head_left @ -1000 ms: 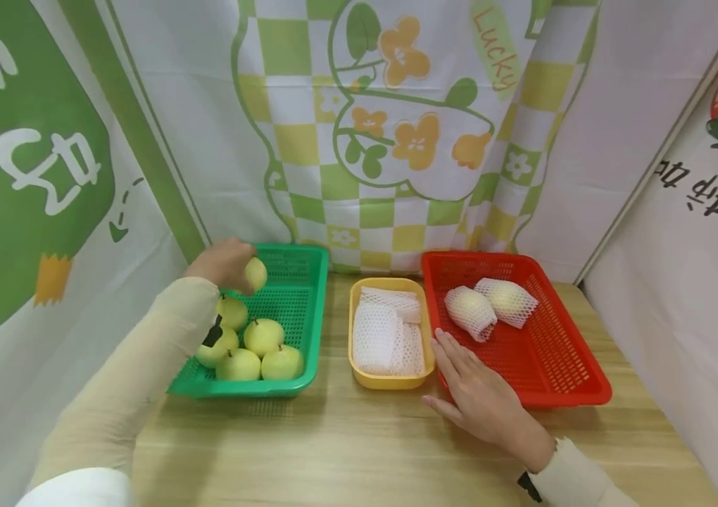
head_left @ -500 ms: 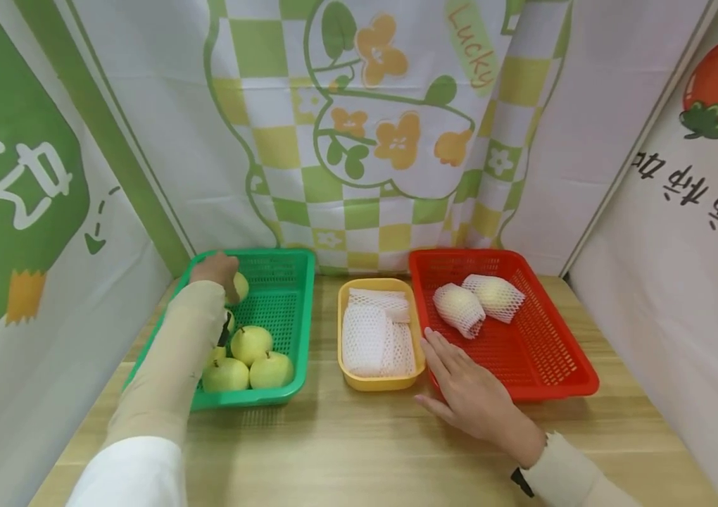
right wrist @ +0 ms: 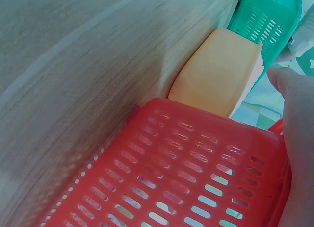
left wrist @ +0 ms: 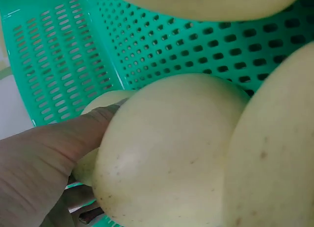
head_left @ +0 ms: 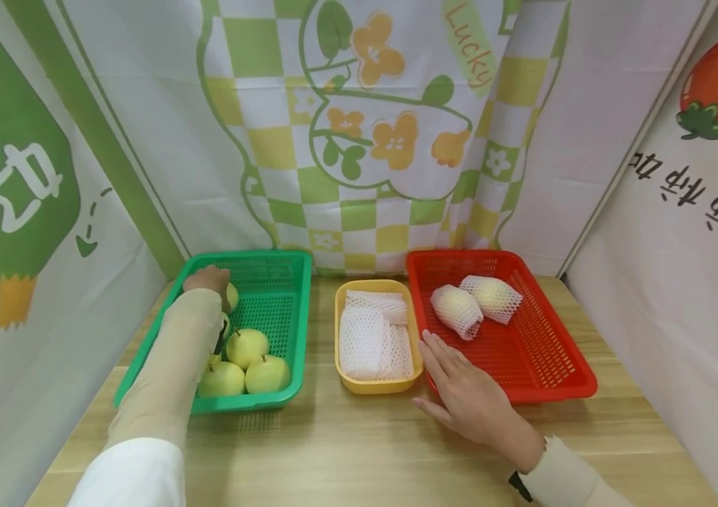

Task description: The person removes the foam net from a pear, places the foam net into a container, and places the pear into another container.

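My left hand (head_left: 207,280) reaches into the back left of the green basket (head_left: 303,331) and grips a yellow-green pear (head_left: 232,297). In the left wrist view its thumb and fingers curl about that pear (left wrist: 86,168), which is mostly hidden behind a nearer pear (left wrist: 167,148). Several more pears (head_left: 248,348) lie at the front of this basket, some covered by the sleeve. My right hand (head_left: 469,394) rests on the near left rim of the red basket (head_left: 562,386), fingers straight, holding nothing. Two pears in white foam nets (head_left: 457,308) lie in the red basket.
Between the baskets stands a small yellow bin (head_left: 378,386) with white foam net sleeves (head_left: 365,341) inside. A wooden table (head_left: 334,451) carries all three containers. Behind hangs a checked, flowered curtain (head_left: 359,211), with printed cloth walls at both sides.
My left hand has lowered the pear into the back left of the green basket. The head view has shifted slightly, and my right hand has stayed on the red rim.
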A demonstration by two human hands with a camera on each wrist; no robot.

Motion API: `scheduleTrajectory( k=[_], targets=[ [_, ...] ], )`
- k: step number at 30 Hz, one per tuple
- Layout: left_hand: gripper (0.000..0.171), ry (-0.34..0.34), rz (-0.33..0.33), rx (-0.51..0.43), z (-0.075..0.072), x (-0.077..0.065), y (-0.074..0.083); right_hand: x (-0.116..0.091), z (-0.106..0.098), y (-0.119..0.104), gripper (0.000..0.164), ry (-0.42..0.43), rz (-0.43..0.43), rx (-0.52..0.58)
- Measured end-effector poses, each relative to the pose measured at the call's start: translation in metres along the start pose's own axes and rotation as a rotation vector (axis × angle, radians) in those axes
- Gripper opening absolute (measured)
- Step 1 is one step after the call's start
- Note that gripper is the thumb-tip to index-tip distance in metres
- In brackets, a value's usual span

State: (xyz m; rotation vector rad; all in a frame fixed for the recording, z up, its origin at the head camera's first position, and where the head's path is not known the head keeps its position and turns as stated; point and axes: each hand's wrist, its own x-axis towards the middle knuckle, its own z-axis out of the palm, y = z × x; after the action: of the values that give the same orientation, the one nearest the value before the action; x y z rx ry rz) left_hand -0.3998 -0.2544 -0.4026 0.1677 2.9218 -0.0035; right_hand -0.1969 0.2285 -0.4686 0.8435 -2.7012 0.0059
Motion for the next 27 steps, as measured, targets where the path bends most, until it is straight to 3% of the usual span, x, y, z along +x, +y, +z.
scheduleTrajectory(
  k=[6, 11, 18, 22, 27],
  targets=[
    [0.062, -0.004, 0.033, 0.000, -0.021, -0.012, 0.000, 0.001, -0.001, -0.001, 0.095, 0.001, 0.013, 0.002],
    [0.049, 0.014, 0.139, 0.013, -0.048, -0.028, 0.003, 0.002, -0.001, -0.002, 0.095, -0.010, 0.015, 0.012],
    [0.077, 0.089, 0.304, 0.045, -0.077, -0.074, 0.027, 0.002, 0.000, -0.002, 0.095, 0.007, 0.021, 0.015],
    [0.081, 0.145, 0.397, -0.002, -0.067, -0.118, 0.055, 0.000, 0.000, -0.001, 0.095, 0.002, 0.020, 0.011],
    [0.086, 0.214, 0.516, -0.090, -0.034, -0.180, 0.087, 0.000, 0.001, 0.000, 0.096, -0.003, 0.004, 0.013]
  ],
)
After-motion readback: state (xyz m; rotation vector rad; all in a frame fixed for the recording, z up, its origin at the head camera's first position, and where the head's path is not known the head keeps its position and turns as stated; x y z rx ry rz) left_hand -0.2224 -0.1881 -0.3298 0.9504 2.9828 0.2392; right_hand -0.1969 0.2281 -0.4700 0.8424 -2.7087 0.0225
